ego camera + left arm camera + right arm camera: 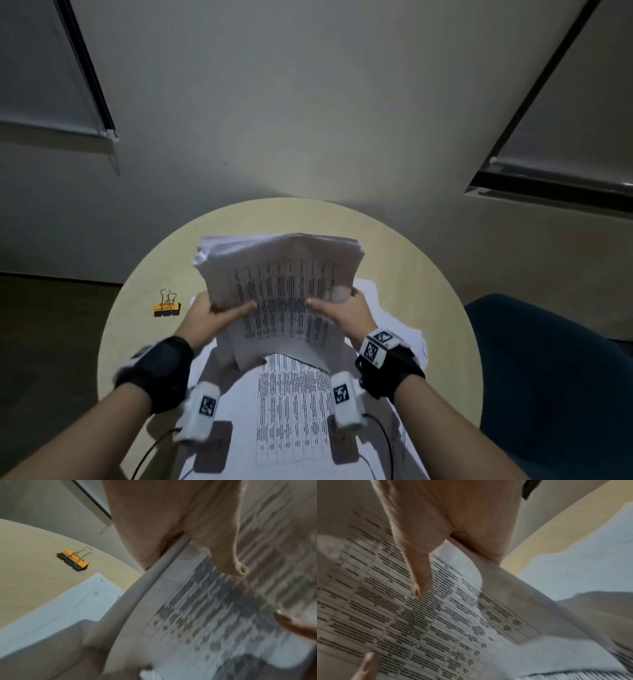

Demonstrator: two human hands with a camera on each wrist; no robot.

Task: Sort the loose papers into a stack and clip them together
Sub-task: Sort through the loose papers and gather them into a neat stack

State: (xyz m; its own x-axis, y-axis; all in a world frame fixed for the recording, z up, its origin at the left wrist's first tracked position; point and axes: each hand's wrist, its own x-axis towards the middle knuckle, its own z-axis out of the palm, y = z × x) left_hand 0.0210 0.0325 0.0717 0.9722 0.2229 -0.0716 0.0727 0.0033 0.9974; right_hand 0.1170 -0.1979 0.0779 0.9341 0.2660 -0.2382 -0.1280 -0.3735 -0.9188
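Observation:
A thick bundle of printed papers (281,274) is held tilted above the round wooden table (428,274). My left hand (212,313) grips its left side, thumb pressed on the top sheet. My right hand (346,310) grips the right side, thumb also on top; the other fingers of both hands are hidden behind the bundle. More printed sheets (294,404) lie loose on the table under the bundle. An orange and black binder clip (166,306) lies on the table to the left, apart from both hands. In the left wrist view the clip (73,559) sits beyond the bundle (205,615). The right wrist view shows my thumb on the table-printed page (436,615).
A dark blue chair (555,377) stands at the right of the table. The wall rises just behind the table's far edge. Window blinds (51,68) hang at upper left and upper right. Cables (383,442) from the wrist cameras trail over the near sheets.

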